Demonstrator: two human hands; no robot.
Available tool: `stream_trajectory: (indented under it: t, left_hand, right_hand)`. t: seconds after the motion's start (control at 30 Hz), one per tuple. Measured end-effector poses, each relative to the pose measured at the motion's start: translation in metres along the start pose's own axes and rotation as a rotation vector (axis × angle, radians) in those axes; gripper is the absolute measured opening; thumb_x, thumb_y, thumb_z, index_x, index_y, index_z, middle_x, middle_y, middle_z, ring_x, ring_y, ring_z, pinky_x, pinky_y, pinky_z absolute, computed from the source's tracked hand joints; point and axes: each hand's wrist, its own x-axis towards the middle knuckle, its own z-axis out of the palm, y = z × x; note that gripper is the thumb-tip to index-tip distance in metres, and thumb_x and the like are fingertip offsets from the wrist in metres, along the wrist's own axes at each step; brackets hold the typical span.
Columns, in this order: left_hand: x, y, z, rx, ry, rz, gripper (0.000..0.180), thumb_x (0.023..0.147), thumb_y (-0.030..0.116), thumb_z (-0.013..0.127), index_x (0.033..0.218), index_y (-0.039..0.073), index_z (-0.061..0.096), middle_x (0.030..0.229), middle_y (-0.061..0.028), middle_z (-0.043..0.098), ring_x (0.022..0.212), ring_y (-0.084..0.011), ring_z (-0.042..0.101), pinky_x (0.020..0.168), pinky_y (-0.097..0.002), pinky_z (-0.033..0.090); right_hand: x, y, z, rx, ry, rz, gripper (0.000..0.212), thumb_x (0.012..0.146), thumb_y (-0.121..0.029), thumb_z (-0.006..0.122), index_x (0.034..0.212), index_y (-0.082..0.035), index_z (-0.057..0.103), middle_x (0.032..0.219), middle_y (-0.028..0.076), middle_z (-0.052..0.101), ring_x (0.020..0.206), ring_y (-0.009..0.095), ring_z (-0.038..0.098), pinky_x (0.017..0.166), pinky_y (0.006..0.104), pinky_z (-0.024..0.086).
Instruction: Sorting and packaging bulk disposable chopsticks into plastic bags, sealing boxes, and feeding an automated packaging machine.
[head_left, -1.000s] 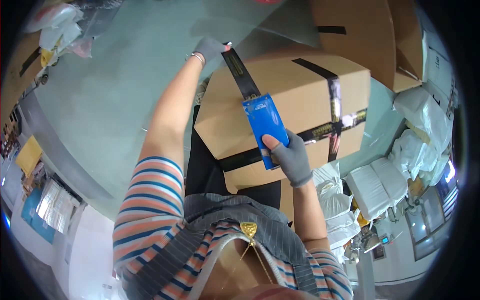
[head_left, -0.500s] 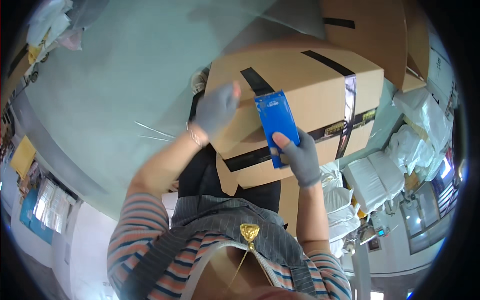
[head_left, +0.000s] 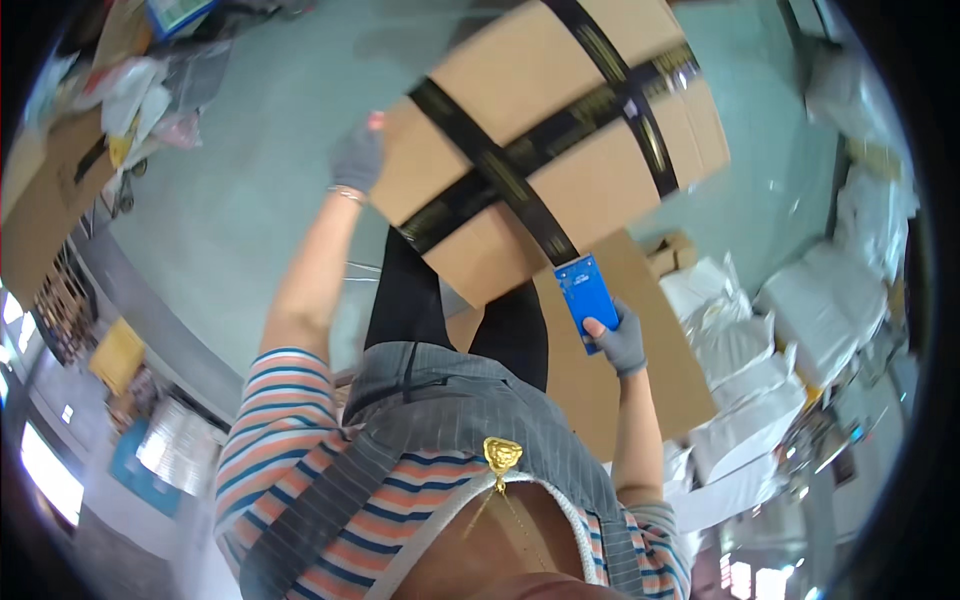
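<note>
We find the carton [head_left: 515, 85] in front of the person's legs [head_left: 408, 305], set at a slant, and cannot tell whether it is lifted or rests on something. A long black band [head_left: 555, 143] runs along its face; a far cross band [head_left: 652, 145] and a near tape strip [head_left: 530, 212] cross it. The near tape strip runs unbroken to the blue dispenser [head_left: 585, 290], just off the carton's near edge. The right hand [head_left: 620, 340], in a grey fingerless glove, grasps the dispenser by its lower end, thumb on top. The left hand [head_left: 358, 155], gloved alike, is against the carton's left edge; we cannot tell whether it grips or merely braces, its fingers being partly hidden. In our judgement, sound work calls for even tension between carton and dispenser, the strip square to the long band, and the dispenser low so the tape meets the edge without creasing. We advise firm support at the left edge, as a turning carton could skew the strip. Below the dispenser we note flat cardboard [head_left: 670, 370]; farther right, white bundles [head_left: 745, 405]; to the left, grey-green floor [head_left: 240, 190].
</note>
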Motion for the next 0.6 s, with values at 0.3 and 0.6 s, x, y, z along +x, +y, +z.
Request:
stream_trajectory:
  t: [0.3, 0.6]
  left_hand:
    - [0.038, -0.061, -0.012, -0.111, 0.030, 0.140, 0.053, 0.101, 0.039, 0.032, 0.109, -0.006, 0.060, 0.098, -0.0222, 0.063, 0.092, -0.0308, 0.058, 0.080, -0.0375, 0.045]
    - [0.024, -0.006, -0.017, -0.126, -0.064, -0.031, 0.057, 0.101, 0.044, 0.030, 0.103, -0.006, 0.058, 0.093, -0.0147, 0.062, 0.084, -0.0196, 0.055, 0.076, -0.0337, 0.043]
  right_hand:
    - [0.119, 0.217, -0.069, -0.036, -0.075, 0.242, 0.051, 0.069, -0.049, 0.077, 0.084, -0.001, 0.065, 0.063, 0.005, 0.061, 0.052, 0.012, 0.058, 0.046, 0.0264, 0.047]
    - [0.232, 0.119, 0.037, -0.455, 0.063, 0.145, 0.047, 0.077, -0.043, 0.066, 0.103, -0.005, 0.066, 0.087, 0.014, 0.070, 0.077, 0.025, 0.068, 0.071, 0.0363, 0.053]
